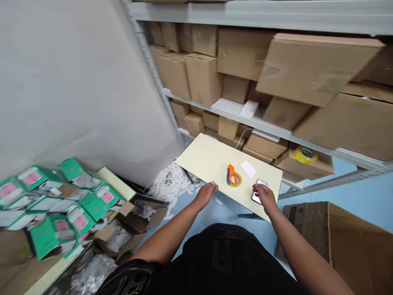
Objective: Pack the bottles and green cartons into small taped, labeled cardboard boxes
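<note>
My left hand (206,195) hangs just off the front edge of the cream table (205,152). Its fingers are curled together, with nothing visible in them. My right hand (265,195) is over a phone (256,199) at the table's right end and covers part of it. The fingers of that hand are bent and close together; whether they touch the phone I cannot tell. Between my hands lies an orange tape dispenser (233,178) with a tape roll in it. Behind it is a small white paper (248,169).
Metal shelving (196,102) with many cardboard boxes stands behind the table. A yellow tape roll (306,155) rests on a lower box. An open carton (310,229) is on the right. Green packages (101,200) are piled at left, with paper scraps (167,184) on the floor.
</note>
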{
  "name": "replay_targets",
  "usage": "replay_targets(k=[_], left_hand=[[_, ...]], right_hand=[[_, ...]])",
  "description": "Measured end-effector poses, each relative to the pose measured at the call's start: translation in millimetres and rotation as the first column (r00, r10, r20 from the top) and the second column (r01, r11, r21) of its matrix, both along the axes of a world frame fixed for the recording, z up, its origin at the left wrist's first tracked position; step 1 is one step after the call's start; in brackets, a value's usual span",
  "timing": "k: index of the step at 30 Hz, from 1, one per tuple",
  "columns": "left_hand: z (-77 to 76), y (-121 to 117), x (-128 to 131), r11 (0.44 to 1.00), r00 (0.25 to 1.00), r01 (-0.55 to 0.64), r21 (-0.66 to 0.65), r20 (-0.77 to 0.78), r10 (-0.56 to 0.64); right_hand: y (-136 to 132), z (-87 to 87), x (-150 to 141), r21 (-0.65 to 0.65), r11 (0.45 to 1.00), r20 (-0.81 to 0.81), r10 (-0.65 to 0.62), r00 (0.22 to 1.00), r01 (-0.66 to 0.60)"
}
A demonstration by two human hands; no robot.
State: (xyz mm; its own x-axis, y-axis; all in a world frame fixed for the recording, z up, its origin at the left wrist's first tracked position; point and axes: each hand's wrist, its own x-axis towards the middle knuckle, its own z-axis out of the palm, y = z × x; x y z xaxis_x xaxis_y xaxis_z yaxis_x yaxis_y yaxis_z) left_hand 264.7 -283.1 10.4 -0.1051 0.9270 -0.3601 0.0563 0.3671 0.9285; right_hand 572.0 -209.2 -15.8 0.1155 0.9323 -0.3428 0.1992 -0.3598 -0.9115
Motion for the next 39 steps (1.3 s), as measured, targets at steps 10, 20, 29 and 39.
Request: replay_targets(k=[10, 20, 29, 39], left_hand=[[-22.5, -41, -110, 0.925, 0.925, -0.376, -0.063, 0.035, 0.378], [-17.6, -79, -172, 0.642, 0.651, -0.758, -0.116, -0.086, 0.754], [-6.5, -163, -222, 0.409, 0.404, -0.912, -0.021, -0.212, 0.890], [-12.4, -293, -339, 0.315, 0.289, -0.947, 0.055, -0.274, 0.917]], right_hand=[[71, -13.9, -147, -0.065, 0.913, 0.077, 0.408, 0.910, -0.404], [128, -19.6, -330, -0.056, 0.595, -0.043, 0.801, 0.598, -0.801], [77, -18.0, -469, -0.036, 0.319, -0.063, 0.945, 0.321, -0.947], [-37, -13.6, -593, -0.012, 0.223, -0.001, 0.975, 0.223, -0.975]])
